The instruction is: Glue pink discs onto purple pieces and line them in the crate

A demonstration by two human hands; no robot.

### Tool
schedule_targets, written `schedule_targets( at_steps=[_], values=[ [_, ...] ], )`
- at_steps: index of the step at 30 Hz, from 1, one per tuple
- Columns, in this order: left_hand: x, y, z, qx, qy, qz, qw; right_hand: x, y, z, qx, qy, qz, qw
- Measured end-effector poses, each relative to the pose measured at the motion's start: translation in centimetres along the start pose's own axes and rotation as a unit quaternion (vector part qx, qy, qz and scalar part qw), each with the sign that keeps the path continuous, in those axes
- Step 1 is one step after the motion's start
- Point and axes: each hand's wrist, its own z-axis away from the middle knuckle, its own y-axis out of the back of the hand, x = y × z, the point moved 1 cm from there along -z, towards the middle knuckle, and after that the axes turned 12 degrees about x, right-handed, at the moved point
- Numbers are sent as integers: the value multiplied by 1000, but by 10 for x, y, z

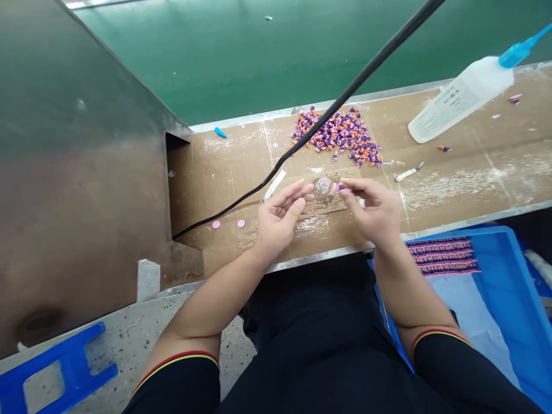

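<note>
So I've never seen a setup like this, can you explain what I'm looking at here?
There's no robot: these are a person's two bare hands, in a single picture from a camera worn on the head, looking forward and down. The right hand pinches a small purple piece. The left hand is loosely curled beside a small clear round thing; I can't tell whether it touches it. On the brown worktop are a pile of small purple and orange pieces, two pink discs and a whitish bottle with a blue nozzle. A black cable crosses the view. At lower right, a blue tray holds purple and pink rows.
</note>
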Motion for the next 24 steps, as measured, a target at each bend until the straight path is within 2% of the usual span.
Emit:
schedule_targets(
  at_steps=[3,5,7,9,12,14,17,19,21,22,23,24],
  values=[
    [-3,3,-4,22,-10,-19,1000,38,48,-20,-80,26,133,988],
    [-3,4,-6,30,-19,-29,999,61,70,-28,-143,70,201,967],
    [0,4,-6,29,-36,-39,998,79,80,-28,-204,114,233,944],
    [4,3,-5,22,-64,-56,996,89,83,-24,-240,142,236,931],
    [9,4,-4,16,-136,-97,986,92,85,-15,-202,130,204,949],
    [9,6,-6,16,-223,-139,965,91,87,-10,-154,100,166,969],
    [5,10,-13,25,-373,-213,903,91,85,-5,-135,69,127,980],
    [4,14,-14,32,-428,-251,868,91,80,-5,-141,58,117,981],
    [13,19,-7,35,-451,-273,849,92,82,-5,-137,45,98,985],
    [22,23,1,34,-442,-280,851,92,87,-5,-128,36,84,988],
    [32,27,11,29,-427,-280,859,93,98,-3,-109,21,73,991],
    [43,30,22,21,-375,-283,883,94,114,1,-78,-4,68,995]
  ],
)
